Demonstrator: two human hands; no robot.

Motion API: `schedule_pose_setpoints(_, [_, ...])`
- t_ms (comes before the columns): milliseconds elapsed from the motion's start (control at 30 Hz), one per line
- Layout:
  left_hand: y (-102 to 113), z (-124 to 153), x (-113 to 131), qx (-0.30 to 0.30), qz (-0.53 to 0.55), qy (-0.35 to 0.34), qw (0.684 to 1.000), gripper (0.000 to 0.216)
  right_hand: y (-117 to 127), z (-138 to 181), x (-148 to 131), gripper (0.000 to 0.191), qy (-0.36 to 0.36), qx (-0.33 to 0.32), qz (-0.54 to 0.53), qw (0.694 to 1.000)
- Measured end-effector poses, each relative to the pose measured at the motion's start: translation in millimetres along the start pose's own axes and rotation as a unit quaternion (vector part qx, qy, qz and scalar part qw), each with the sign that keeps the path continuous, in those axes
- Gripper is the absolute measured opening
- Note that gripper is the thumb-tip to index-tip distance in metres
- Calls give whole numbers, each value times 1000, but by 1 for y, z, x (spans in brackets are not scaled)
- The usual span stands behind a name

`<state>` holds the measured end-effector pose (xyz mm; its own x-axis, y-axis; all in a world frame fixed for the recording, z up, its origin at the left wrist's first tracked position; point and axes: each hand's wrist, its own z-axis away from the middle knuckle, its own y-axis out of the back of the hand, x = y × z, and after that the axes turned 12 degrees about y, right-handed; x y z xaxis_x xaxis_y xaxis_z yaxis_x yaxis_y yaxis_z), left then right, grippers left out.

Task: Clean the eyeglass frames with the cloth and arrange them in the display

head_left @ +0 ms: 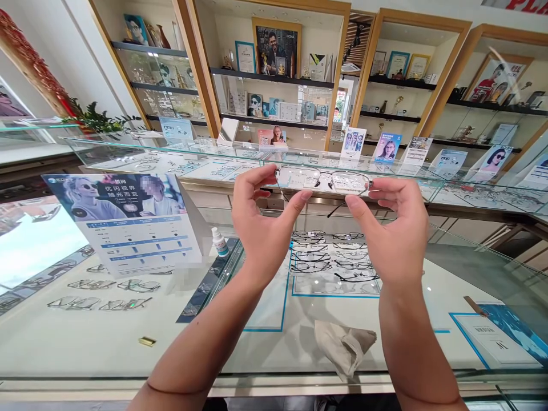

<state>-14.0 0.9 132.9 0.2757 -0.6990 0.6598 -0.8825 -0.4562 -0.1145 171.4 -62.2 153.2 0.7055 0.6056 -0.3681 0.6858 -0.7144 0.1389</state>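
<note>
While beige cloth (pixel 340 344) lies crumpled, left grip (pixel 264 225) and right grip (pixel 397 231) pinch thin-rimmed, clear-lensed eyeglasses (pixel 324 173).

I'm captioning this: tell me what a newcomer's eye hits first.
First, the thin dark-framed eyeglasses, held up between left hand and right hand above the clear glass counter. Then the crumpled beige cloth lying on it, and the blue-and-white printed card standing at left.
</note>
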Motion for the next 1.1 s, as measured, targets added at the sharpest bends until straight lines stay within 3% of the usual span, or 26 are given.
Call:
schedule_pose_setpoints(200, [-2, 2, 2, 5, 7, 5, 1000, 53, -1, 0, 0, 42, -6, -6, 3, 1000])
schedule_pose_setpoints(633, [-2, 3, 3, 40, -39, -61, 997, 52, -5, -1, 5, 43, -16, -25, 7, 1000])
schedule_pose_setpoints(1100, [-1, 2, 4, 32, -47, -55, 997, 52, -4, -2, 3, 43, -27, -37, 11, 999])
